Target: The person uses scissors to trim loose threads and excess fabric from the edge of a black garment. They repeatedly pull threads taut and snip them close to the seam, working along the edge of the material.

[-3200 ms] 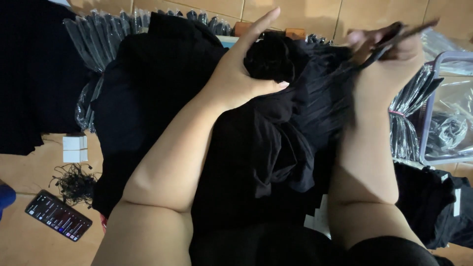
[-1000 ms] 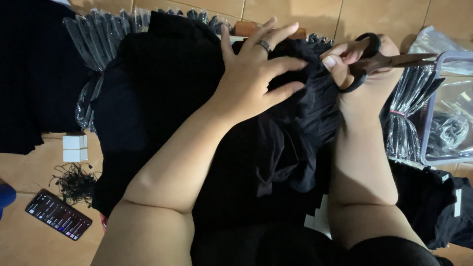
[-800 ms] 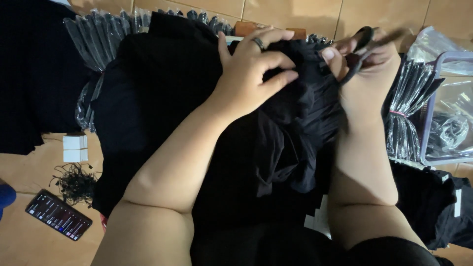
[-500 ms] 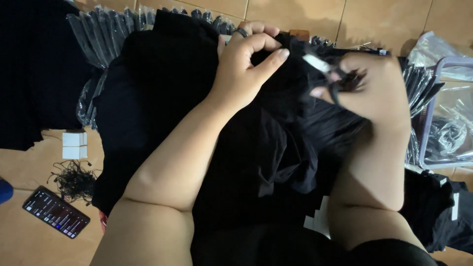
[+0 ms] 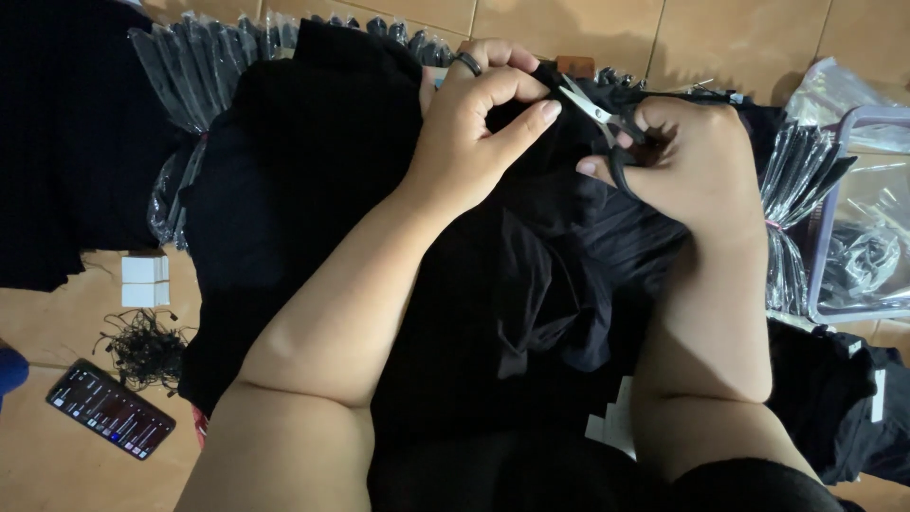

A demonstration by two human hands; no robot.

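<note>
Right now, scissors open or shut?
Shut, or nearly: the scissors in the right hand show one narrow blade line, no gap, tip at black cloth pinched by the left hand.

My left hand pinches a fold of the black garment. Just right of it, my right hand holds small scissors, blades touching the pinched fabric. A phone lies left of the garment.

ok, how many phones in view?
1. The phone lies screen-up on the floor at lower left, beside a tangle of black cords. The black cloth covers much of the floor, so another could be hidden.
</note>
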